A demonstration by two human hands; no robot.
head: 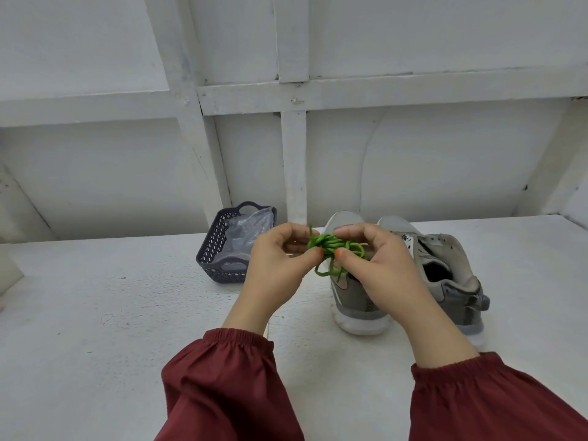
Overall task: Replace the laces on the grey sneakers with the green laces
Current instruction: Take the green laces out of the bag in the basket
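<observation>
My left grip point(280, 262) and right grip point(378, 265) pinch the tangled green laces point(331, 241), half-hiding the grey sneakers point(353, 294) behind.

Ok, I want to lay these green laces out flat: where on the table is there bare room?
Widest bare patch: the table left of the basket, running to the near edge. Another lies right of the grey sneakers. Crowded: the middle, where basket, sneakers, left hand, right hand and green laces cluster.

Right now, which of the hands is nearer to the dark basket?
Left. The left hand is just beside the dark basket, on its right, while the right hand is farther right, in front of the grey sneakers. Both pinch the green laces.
</observation>
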